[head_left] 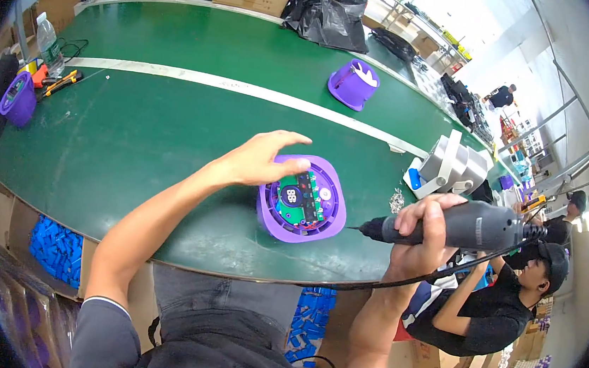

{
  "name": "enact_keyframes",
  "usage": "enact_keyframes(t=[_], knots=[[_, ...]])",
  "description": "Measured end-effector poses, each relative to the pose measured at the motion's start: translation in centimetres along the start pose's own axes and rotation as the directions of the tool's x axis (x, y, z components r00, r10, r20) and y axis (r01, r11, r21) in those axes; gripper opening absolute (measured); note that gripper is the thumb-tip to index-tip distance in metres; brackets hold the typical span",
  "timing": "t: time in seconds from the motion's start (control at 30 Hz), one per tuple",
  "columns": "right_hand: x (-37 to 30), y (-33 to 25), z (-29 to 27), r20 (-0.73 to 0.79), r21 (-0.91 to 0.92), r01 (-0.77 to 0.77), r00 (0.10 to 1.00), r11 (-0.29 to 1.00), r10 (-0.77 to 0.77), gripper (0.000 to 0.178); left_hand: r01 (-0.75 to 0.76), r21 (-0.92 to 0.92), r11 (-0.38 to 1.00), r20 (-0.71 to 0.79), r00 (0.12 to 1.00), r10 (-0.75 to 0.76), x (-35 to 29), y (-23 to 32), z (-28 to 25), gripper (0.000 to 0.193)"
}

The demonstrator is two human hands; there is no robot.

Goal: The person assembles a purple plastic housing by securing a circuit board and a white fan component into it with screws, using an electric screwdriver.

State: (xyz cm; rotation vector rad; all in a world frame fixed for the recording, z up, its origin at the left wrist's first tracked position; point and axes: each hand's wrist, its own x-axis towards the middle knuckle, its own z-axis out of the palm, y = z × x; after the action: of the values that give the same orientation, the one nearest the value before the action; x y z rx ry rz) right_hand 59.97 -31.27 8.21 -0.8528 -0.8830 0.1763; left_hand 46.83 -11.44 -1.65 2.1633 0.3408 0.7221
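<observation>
A purple housing (pixel 337 220) with rounded corners lies on the green table with its inside facing up. In it sits a green circuit board (pixel 286 215) with a round dark display and a black strip. My left hand (pixel 261 159) is over the housing's far left side, thumb across the rim and board, index finger stretched out beyond; its other fingers are hidden. My right hand (pixel 424 221) is wrapped round a dark grey electric screwdriver (pixel 478 226). The bit points left, close to the housing's right side, apparently not touching. A small heap of screws (pixel 397 201) lies beyond the screwdriver.
Another purple housing (pixel 354 85) stands farther back, and one (pixel 20 99) at far left near a bottle (pixel 49 43) and pliers (pixel 63 82). A silver lamp-like device (pixel 448 167) stands right. Boxes of blue parts (pixel 55 250) sit below the edge. A co-worker (pixel 489 302) sits right.
</observation>
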Motion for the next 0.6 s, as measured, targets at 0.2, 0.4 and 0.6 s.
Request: enact_keyframes(t=[0.2,0.4,0.6], knots=[[1.0,1.2,2.6,0.064,0.070,-0.157,0.986,0.985,0.152,0.019,0.073,-0.141,0.987,0.172,0.984,-0.048,0.2,-0.5,1.5,0.063],[0.9,2.6,3.0,0.104,0.038,-0.183,0.979,0.982,0.178,0.023,0.091,-0.206,0.974,0.109,0.992,-0.070,-0.1,-0.2,1.6,0.057],[0.8,2.6,3.1,0.111,0.014,-0.161,0.981,0.987,0.159,0.023,0.109,-0.211,0.971,0.100,0.991,-0.090,-0.2,-0.5,1.5,0.055]])
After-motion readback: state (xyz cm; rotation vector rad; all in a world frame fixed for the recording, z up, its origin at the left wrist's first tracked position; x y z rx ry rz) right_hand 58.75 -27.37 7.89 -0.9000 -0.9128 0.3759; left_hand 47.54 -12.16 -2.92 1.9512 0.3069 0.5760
